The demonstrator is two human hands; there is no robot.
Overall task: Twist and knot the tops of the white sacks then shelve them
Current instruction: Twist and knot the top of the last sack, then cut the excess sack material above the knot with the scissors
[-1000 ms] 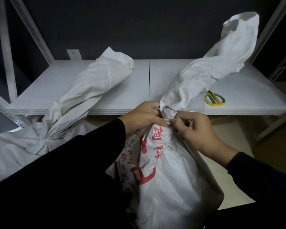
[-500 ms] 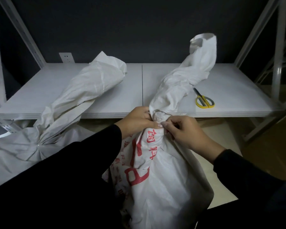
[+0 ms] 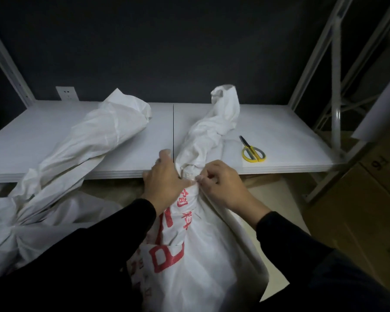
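- Here the sack (image 3: 203, 248) stands just in front of the shelf (image 3: 291, 136), its twisted top (image 3: 212, 131) lying over the shelf's front edge.
- Left hand (image 3: 164, 179) grips the neck; right hand (image 3: 223, 185) fingers (image 3: 208, 174) pinch it.
- Best hold the twist tight while looping the top into a knot.

Light: dim, soft; white sack (image 3: 200, 255) and shelf (image 3: 43, 136) read brightest.
Edges: rack uprights (image 3: 311, 64) bow, wide-angle.
Blur: slight, left hand (image 3: 164, 179) fingertips.

The white shelf (image 3: 279, 129) bears the left sack's top (image 3: 104, 134), the right sack's top (image 3: 208, 134) and yellow scissors (image 3: 253, 152).
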